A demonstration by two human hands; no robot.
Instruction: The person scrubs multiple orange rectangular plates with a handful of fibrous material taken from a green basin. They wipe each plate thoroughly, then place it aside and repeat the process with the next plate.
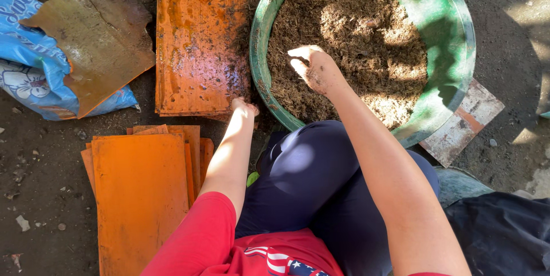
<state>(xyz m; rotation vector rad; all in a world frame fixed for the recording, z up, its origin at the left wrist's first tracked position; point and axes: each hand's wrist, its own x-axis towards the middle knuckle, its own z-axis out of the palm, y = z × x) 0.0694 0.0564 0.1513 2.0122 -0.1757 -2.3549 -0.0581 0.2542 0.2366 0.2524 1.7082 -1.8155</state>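
The right hand [315,69] hangs over the brown fibrous mix [349,41] in the green basin [452,35], which fills the upper right of the frame. Its fingers are curled into a loose, soil-dusted bunch, thumb toward the upper left; whether any of the mix is pinched inside them cannot be told. The basin is round, so it has no long axis, and its open mouth faces up at the camera.

The left hand [244,106] sits at the centre of the frame, against the lower right corner of the wet orange sheet [200,35]. The fingers are folded under and mostly hidden, so a grip cannot be told apart from a resting touch. That sheet lies flat on the dark ground [40,184] just beside the basin's left rim, its long axis running up and down the frame, the top end cut off by the upper edge.

A stack of clean orange sheets [140,196] lies at the lower left, long axis also vertical. At the upper left a torn brown sheet [97,41] rests on a blue printed bag [28,64]. A worn flat board [464,124] pokes out from under the basin at the right.
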